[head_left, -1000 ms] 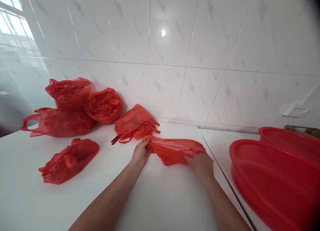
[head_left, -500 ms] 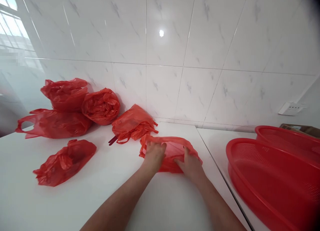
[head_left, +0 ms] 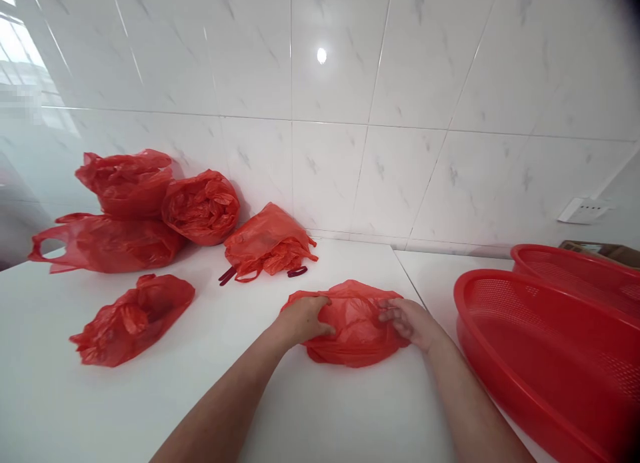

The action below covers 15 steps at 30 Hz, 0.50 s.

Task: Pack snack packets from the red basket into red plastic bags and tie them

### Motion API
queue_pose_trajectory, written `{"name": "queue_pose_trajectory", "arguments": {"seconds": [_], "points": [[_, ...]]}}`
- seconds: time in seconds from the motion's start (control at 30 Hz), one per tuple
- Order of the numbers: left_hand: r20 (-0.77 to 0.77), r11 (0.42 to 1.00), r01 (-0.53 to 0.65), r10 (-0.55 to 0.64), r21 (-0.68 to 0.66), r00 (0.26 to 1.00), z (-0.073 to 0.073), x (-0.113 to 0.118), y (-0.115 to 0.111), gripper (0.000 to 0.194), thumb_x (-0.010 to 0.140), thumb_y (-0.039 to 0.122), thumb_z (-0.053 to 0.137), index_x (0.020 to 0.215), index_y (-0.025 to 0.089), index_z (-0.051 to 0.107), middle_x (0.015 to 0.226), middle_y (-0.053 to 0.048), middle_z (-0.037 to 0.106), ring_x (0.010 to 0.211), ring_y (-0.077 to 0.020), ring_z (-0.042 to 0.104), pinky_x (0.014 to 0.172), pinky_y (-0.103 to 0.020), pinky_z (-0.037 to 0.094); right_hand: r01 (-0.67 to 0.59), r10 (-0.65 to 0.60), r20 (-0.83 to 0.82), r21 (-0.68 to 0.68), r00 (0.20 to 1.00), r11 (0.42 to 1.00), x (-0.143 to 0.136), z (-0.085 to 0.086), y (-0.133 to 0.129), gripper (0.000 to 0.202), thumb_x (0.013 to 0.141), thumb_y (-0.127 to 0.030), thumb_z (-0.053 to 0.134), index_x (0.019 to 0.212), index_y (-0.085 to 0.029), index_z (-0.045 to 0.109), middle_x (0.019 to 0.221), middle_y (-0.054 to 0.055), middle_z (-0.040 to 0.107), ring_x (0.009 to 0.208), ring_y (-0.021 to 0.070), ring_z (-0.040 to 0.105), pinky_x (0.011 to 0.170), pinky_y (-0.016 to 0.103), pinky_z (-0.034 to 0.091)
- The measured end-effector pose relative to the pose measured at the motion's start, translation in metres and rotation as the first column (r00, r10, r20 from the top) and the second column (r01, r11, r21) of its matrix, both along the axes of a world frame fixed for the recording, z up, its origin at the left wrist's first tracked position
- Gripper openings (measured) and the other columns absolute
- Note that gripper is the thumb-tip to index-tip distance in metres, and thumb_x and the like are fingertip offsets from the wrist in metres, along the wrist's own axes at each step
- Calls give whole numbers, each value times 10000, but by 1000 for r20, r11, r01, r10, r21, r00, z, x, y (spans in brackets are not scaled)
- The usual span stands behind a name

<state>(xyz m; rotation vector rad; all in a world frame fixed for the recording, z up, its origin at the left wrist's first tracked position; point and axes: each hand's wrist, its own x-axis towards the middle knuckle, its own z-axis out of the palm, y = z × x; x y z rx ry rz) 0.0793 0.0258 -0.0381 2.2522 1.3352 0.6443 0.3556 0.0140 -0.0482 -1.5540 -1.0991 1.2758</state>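
A red plastic bag lies puffed up on the white table between my two hands. My left hand rests on its left side, thumb and forefinger apart. On the right side, my right hand touches the film with its fingers loosely bent and spread. What is inside the bag does not show. Just behind, a crumpled red bag leans by the wall, with a dark red strip at its left and a small dark red loop at its right.
Three bundled red bags, one upper, one lower and one round, are piled at the left. Nearer lies another red bag. Red plastic baskets stand at the right. A socket is on the tiled wall.
My hands have moved apart and slightly nearer me with the bag. Its opening no longer shows, and its top is puffed up. The dark red loop behind has come into view.
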Motion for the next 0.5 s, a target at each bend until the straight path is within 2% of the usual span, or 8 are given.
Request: {"name": "queue_pose_trajectory", "arguments": {"seconds": [0.07, 0.13, 0.2, 0.23, 0.3, 0.4, 0.43, 0.5], "points": [[-29, 996, -50, 52, 78, 998, 3, 2, 2, 288, 696, 367, 656, 962, 258, 649, 969, -68, 682, 842, -257, 629, 562, -264, 388, -66, 73, -133, 57, 988, 996, 1, 4, -3, 357, 768, -448, 512, 944, -166, 641, 713, 56, 677, 368, 54, 366, 362, 185, 233], [-50, 983, -49, 59, 174, 997, 6, 3, 3, 138, 763, 325, 594, 861, 238, 637, 834, -51, 665, 745, -218, 608, 565, -265, 373, -78, 125, -301, 165, 946, 983, -1, 7, -5, 370, 786, -464, 524, 1005, -187, 634, 817, 70, 690, 438, 81, 469, 383, 196, 316], [-56, 962, -16, 33, 272, 998, 8, 6, 1, 93, 800, 271, 549, 834, 226, 623, 777, -39, 639, 704, -194, 585, 587, -268, 384, -42, 153, -440, 252, 885, 967, -7, 8, -5, 414, 807, -499, 507, 1084, -207, 604, 1031, 102, 673, 700, 156, 631, 512, 250, 469], [-52, 946, 9, 9, 323, 999, 9, 7, 0, 103, 814, 239, 528, 853, 222, 622, 792, -40, 638, 729, -194, 586, 621, -276, 403, -22, 160, -490, 275, 857, 961, -11, 7, -4, 441, 816, -527, 487, 1107, -211, 586, 1123, 111, 642, 868, 192, 647, 618, 298, 518], [-60, 903, 95, -76, 419, 995, 10, 12, -4, 177, 825, 193, 514, 964, 224, 618, 922, -57, 650, 887, -216, 591, 753, -317, 438, -4, 159, -557, 269, 815, 963, -18, 4, -1, 482, 822, -583, 447, 1098, -207, 569, 1186, 119, 606, 1083, 224, 591, 802, 379, 520], [-138, 847, 230, -186, 480, 973, 4, 21, -10, 357, 794, 262, 609, 1148, 245, 569, 1188, -82, 598, 1187, -283, 472, 999, -454, 341, 34, 113, -614, 222, 781, 974, -22, -1, 3, 431, 819, -583, 456, 972, -200, 581, 1084, 111, 639, 1091, 211, 590, 873, 380, 497], [-174, 846, 255, -195, 467, 965, 0, 24, -12, 399, 773, 310, 641, 1160, 249, 566, 1217, -87, 587, 1221, -305, 443, 1037, -505, 284, 51, 102, -624, 223, 774, 973, -22, -1, 4, 401, 822, -562, 468, 947, -200, 584, 1060, 102, 647, 1056, 200, 606, 854, 362, 503], [-230, 865, 270, -186, 422, 955, -9, 30, -13, 373, 763, 373, 650, 1109, 244, 600, 1167, -91, 618, 1187, -321, 477, 1053, -578, 206, 82, 93, -618, 249, 780, 965, -19, 0, 5, 358, 823, -520, 492, 953, -203, 594, 1064, 84, 652, 960, 176, 634, 768, 316, 521]]}}
